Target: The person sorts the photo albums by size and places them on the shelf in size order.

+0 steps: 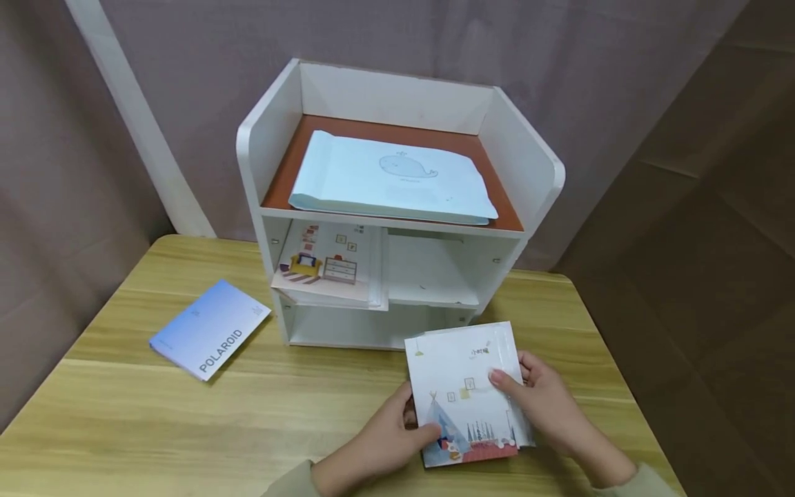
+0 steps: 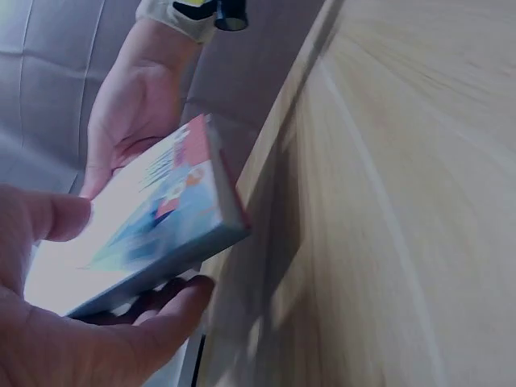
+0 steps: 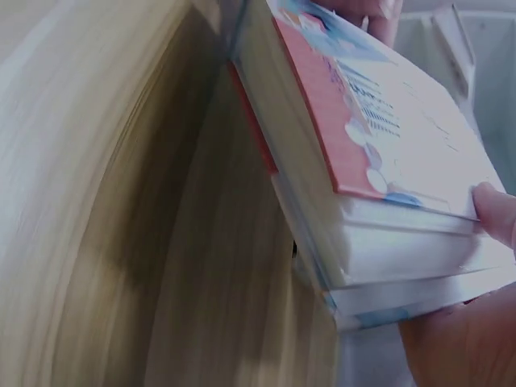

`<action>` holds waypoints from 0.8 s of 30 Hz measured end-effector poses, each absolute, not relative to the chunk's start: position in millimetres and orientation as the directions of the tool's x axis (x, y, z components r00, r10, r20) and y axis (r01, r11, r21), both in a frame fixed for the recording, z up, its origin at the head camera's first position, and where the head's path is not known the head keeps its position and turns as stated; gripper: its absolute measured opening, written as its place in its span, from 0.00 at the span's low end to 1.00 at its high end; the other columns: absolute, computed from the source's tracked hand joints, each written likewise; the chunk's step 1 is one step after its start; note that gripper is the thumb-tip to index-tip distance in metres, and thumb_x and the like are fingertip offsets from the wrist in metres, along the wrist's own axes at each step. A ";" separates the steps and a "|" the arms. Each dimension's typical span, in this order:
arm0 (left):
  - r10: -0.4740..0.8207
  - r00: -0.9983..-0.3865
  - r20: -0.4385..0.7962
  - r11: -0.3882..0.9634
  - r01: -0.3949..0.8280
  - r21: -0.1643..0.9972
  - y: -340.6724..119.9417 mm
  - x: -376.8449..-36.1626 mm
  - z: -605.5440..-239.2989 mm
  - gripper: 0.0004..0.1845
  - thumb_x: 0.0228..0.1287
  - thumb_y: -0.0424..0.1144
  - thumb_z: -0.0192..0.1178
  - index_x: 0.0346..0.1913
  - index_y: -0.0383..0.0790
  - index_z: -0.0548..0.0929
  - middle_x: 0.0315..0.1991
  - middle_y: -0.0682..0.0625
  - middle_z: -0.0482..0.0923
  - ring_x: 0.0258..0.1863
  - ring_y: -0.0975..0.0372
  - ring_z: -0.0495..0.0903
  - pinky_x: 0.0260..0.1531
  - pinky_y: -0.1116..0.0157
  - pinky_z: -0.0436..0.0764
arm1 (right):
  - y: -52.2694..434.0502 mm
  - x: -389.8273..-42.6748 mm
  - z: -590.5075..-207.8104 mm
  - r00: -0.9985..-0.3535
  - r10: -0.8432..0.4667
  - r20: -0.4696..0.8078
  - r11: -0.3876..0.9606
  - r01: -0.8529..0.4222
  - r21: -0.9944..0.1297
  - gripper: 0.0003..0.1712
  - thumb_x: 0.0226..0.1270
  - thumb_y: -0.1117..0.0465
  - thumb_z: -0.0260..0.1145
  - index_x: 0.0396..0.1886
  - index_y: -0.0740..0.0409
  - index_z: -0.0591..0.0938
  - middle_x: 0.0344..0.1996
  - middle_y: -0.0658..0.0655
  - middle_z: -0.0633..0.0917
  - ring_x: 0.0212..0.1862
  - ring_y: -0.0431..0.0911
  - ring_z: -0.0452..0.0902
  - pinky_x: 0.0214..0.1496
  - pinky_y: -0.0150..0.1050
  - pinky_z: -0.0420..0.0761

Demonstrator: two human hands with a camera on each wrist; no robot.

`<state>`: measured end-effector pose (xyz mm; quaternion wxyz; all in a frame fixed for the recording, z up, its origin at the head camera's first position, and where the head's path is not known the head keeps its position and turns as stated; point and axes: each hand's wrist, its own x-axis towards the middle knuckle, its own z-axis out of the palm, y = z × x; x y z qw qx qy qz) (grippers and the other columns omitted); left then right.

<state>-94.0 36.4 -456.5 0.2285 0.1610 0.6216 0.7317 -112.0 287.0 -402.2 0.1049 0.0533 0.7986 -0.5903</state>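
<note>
A small thick photo album [image 1: 466, 407] with a white cover, printed with a blue tent and a red rug, is held above the table in front of the shelf. At its lower left edge my left hand [image 1: 394, 428] grips it, thumb on the cover and fingers beneath. My right hand [image 1: 549, 400] grips the right edge, its thumb pressing the cover. In the right wrist view the album [image 3: 403, 137] shows its thick page block, with layers slightly spread near the right thumb. The left wrist view shows the album's corner [image 2: 205, 218] tilted over the wood surface.
Behind stands a small white shelf [image 1: 524, 148]. A whale-printed pale blue album [image 1: 397, 176] lies on its top. Another illustrated album [image 1: 329, 266] lies on the middle shelf, jutting out slightly. A blue POLAROID album [image 1: 211, 328] rests on the wooden table [image 1: 155, 435] to the left.
</note>
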 end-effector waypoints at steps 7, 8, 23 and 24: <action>0.450 -0.893 0.022 -0.217 -0.086 0.972 26.1 -84.2 -455.1 0.37 0.61 0.32 0.65 0.69 0.38 0.58 0.51 0.43 0.76 0.48 0.57 0.80 0.43 0.64 0.83 | 267.0 -111.7 -395.0 -0.993 -0.061 -0.103 0.252 0.084 -0.964 0.24 0.67 0.58 0.67 0.56 0.64 0.69 0.42 0.63 0.85 0.34 0.57 0.85 0.31 0.51 0.85; 0.445 -0.895 0.029 -0.226 -0.081 0.971 24.7 -83.2 -455.3 0.37 0.61 0.32 0.65 0.69 0.38 0.57 0.52 0.43 0.75 0.49 0.57 0.80 0.43 0.64 0.83 | 264.4 -112.4 -393.9 -0.993 -0.069 -0.092 0.243 0.073 -0.967 0.24 0.67 0.58 0.66 0.56 0.63 0.69 0.42 0.62 0.85 0.34 0.57 0.85 0.31 0.52 0.85; 0.320 -0.938 0.131 -0.218 0.061 0.974 10.5 -78.8 -452.5 0.33 0.64 0.36 0.64 0.68 0.56 0.62 0.52 0.50 0.79 0.50 0.55 0.80 0.50 0.61 0.80 | 232.2 -125.0 -378.5 -0.993 -0.107 0.040 0.160 -0.057 -0.985 0.23 0.70 0.58 0.64 0.57 0.63 0.68 0.43 0.60 0.84 0.36 0.54 0.84 0.34 0.49 0.85; 0.308 -0.941 0.142 -0.221 0.075 0.972 10.1 -78.8 -452.1 0.33 0.64 0.36 0.64 0.69 0.56 0.63 0.52 0.49 0.79 0.50 0.55 0.80 0.51 0.61 0.80 | 230.1 -126.0 -377.7 -0.993 -0.108 0.042 0.148 -0.058 -0.987 0.22 0.70 0.58 0.64 0.57 0.63 0.68 0.43 0.60 0.84 0.37 0.53 0.84 0.35 0.49 0.85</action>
